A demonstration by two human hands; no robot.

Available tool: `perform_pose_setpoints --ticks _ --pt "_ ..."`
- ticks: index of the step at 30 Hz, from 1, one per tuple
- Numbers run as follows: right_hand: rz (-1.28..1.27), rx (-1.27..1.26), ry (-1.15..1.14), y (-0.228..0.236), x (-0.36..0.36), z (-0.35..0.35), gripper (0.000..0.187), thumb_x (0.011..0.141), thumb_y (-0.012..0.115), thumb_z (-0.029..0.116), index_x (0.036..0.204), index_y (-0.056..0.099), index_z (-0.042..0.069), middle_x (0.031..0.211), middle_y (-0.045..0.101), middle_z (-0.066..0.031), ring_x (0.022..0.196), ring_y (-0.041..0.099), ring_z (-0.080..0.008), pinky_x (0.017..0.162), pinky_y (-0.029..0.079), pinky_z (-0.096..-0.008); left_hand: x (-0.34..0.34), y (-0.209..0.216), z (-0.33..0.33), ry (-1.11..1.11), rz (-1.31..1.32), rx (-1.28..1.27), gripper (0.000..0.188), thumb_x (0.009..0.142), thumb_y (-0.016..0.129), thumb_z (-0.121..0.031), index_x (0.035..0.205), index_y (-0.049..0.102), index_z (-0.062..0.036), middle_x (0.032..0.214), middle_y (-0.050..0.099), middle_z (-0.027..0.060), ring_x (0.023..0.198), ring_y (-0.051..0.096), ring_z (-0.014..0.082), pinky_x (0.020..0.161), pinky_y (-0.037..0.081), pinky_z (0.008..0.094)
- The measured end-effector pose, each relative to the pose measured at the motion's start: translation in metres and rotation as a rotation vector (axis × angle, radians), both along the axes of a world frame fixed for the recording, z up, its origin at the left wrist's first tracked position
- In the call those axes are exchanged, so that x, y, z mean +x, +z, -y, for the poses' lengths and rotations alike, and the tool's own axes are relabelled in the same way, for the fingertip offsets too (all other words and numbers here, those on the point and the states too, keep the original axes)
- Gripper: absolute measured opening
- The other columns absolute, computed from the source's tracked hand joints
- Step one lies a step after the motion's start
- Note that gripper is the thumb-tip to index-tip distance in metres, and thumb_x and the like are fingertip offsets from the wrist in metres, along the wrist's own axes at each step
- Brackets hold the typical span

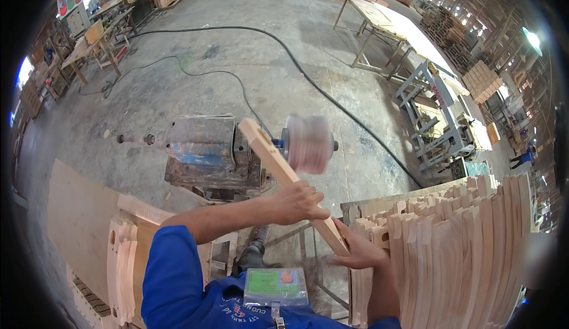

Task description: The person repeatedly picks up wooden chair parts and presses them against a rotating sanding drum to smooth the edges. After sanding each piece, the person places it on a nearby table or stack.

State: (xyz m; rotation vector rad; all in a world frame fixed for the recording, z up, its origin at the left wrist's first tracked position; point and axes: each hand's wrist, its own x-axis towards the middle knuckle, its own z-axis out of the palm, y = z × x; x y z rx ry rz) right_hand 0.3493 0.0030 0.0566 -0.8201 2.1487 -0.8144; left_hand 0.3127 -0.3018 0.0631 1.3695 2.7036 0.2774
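Observation:
A long, pale wooden bar [274, 160] slants across the middle, its far end by the motor housing and its near end low on the right. My left hand [298, 202] wraps round the bar at mid-length, fingers closed. Lower down, my right hand [359, 248] grips the near end, the thumb side against the wood. Just right of the bar's far half is a sanding drum [308, 145], blurred as if spinning. From this angle I cannot tell whether wood and drum touch. The drum's shaft joins a worn blue-grey motor [201, 148] on a metal stand.
Many similar wooden pieces [444, 246] stand packed at my right. On my left, more shaped pieces [121, 264] rest beside a plywood sheet [77, 210]. A black cable [284, 47] curves across the concrete floor. Farther right are a long table [391, 21] and a grey metal frame [435, 110].

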Motion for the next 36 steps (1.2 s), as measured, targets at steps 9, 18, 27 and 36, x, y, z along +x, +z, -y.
perform_pose_setpoints --ticks 9,18,27,36 --pt "-0.432 0.247 -0.632 -0.08 -0.063 0.124 0.104 0.088 0.083 0.036 0.169 0.023 0.007 0.126 0.061 -0.0275 0.109 0.068 -0.0487 0.092 0.056 -0.0555 -0.116 -0.078 0.016 0.331 0.045 0.239 0.097 0.106 0.045 -0.071 0.158 0.038 0.0105 0.17 0.03 0.0321 0.16 0.025 0.0474 0.134 0.017 0.0559" --pt "-0.446 0.364 -0.673 -0.128 0.061 0.102 0.1 0.088 0.082 0.036 0.169 0.029 0.009 0.113 0.061 -0.0269 0.094 0.064 -0.0496 0.08 0.056 -0.057 0.006 -0.148 -0.027 0.394 -0.06 0.448 0.068 0.105 0.062 -0.041 0.154 0.051 0.0047 0.163 0.049 0.0226 0.157 0.039 0.0372 0.132 0.021 0.0556" --pt "0.919 -1.024 -0.612 -0.142 -0.015 0.073 0.062 0.109 0.054 0.043 0.149 0.047 -0.004 0.104 0.062 -0.0122 0.081 0.057 -0.0185 0.066 0.05 -0.0379 -0.079 -0.105 -0.032 0.338 -0.315 0.361 0.054 0.105 0.06 -0.037 0.145 0.061 0.0005 0.163 0.05 0.02 0.157 0.038 0.0397 0.131 0.021 0.0563" --pt "1.462 -1.218 -0.555 -0.17 0.116 0.035 0.084 0.09 0.068 0.061 0.148 0.046 0.004 0.111 0.058 -0.0125 0.088 0.058 -0.0203 0.069 0.052 -0.033 0.036 -0.143 -0.069 0.264 -0.017 0.637 0.049 0.104 0.058 -0.036 0.14 0.065 -0.0027 0.155 0.056 0.0194 0.154 0.041 0.0388 0.131 0.021 0.0603"
